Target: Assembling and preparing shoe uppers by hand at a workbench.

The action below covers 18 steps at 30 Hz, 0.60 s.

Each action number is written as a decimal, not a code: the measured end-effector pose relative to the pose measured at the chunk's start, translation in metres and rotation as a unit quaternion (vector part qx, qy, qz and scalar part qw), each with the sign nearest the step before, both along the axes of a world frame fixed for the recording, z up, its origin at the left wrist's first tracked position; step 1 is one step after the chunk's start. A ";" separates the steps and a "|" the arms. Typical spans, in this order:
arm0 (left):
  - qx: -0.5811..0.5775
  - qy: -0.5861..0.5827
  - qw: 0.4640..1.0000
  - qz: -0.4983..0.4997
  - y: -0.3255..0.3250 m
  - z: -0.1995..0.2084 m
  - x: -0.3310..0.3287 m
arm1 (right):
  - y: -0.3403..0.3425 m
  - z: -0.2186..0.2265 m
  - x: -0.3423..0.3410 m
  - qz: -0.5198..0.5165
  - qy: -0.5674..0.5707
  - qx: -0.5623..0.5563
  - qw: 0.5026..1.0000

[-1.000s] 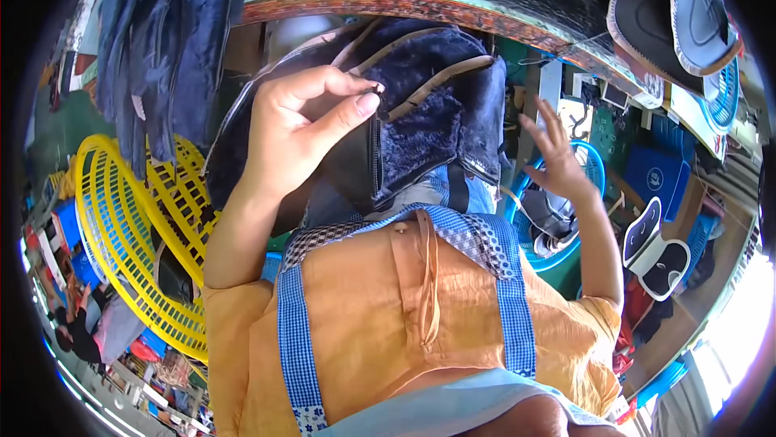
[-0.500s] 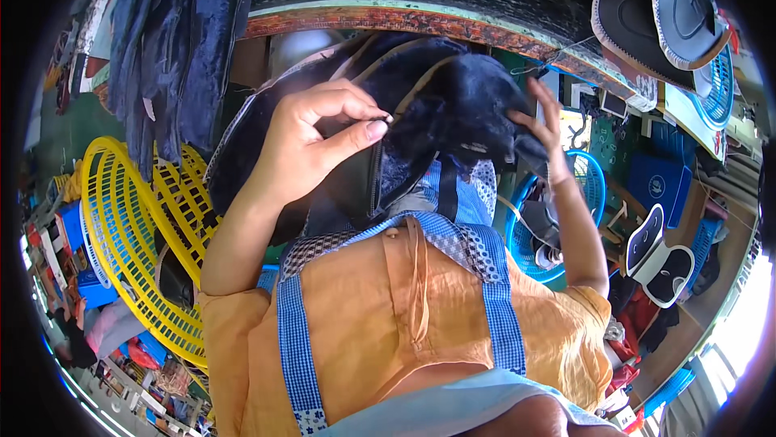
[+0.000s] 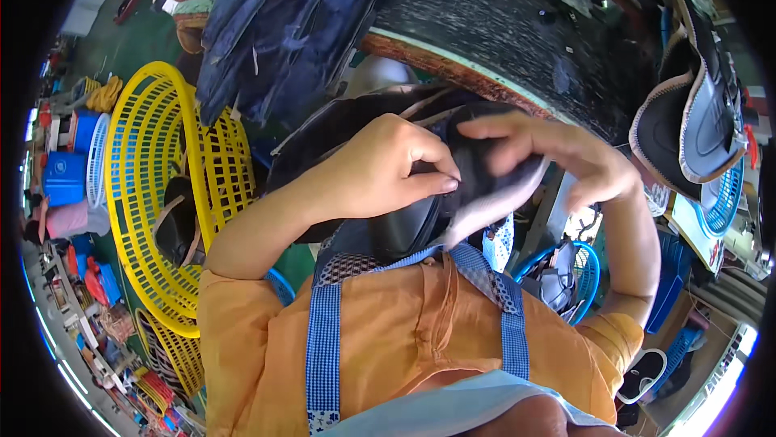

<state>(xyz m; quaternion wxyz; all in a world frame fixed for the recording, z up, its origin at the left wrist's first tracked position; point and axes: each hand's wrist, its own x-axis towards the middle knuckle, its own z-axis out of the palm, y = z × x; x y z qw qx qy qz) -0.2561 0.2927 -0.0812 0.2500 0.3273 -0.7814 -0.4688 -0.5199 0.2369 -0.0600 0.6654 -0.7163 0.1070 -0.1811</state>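
Over my lap lies dark, fur-lined material with pale edges, with a smooth black leather-like piece at its near side. My left hand is in front of it, thumb and forefinger pinched together. Whatever sits between those fingertips is too small to make out. My right hand is over the right part of the material, fingers spread and partly blurred. Below it a pale-edged flap is smeared by motion. I cannot tell whether the right fingers touch the material.
A worn black table stands ahead, with dark blue furry pieces hanging off its left side. Yellow baskets stand on the left. A blue basket holds dark pieces at lower right; stitched black pieces rest at far right.
My view has turned, shifting the table rightward. My right hand has moved in from the material's right edge towards my left hand. The left hand stays pinched; the material's near part is lifted and shifted.
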 end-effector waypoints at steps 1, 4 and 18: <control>0.005 0.031 0.999 -0.001 0.002 -0.004 0.002 | 0.004 -0.007 -0.005 -0.017 0.003 0.102 0.995; 0.016 0.078 0.997 0.005 0.004 -0.002 -0.004 | 0.003 -0.012 0.002 -0.118 0.157 0.006 0.980; 0.028 0.117 0.990 0.075 0.017 -0.009 0.003 | 0.038 -0.049 0.022 -0.262 0.029 0.052 0.963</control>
